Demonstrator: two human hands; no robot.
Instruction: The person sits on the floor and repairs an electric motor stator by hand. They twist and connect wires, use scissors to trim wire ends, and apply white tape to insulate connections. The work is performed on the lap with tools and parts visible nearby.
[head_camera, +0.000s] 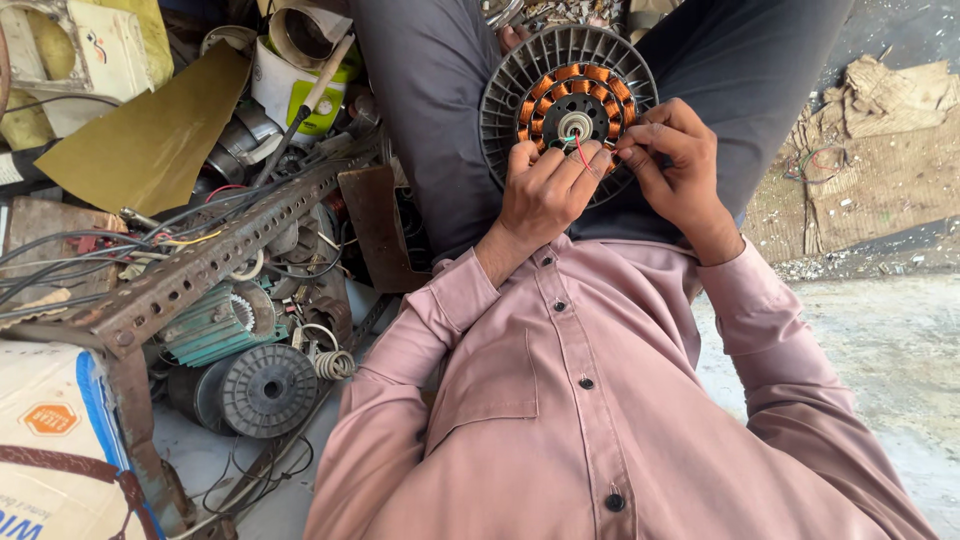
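Copper coils ring the hub of the one grey finned motor stator that rests on our lap, round and ribbed like a wheel. We see two hands at its lower edge: our left hand pinches the red wire against the windings, and our right hand grips the rim just beside it, fingers curled. To the left stands a rusty perforated angle-iron frame, with one dark ribbed disc beneath.

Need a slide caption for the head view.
Both hands, left and right, work thin wires on a copper-wound fan stator.
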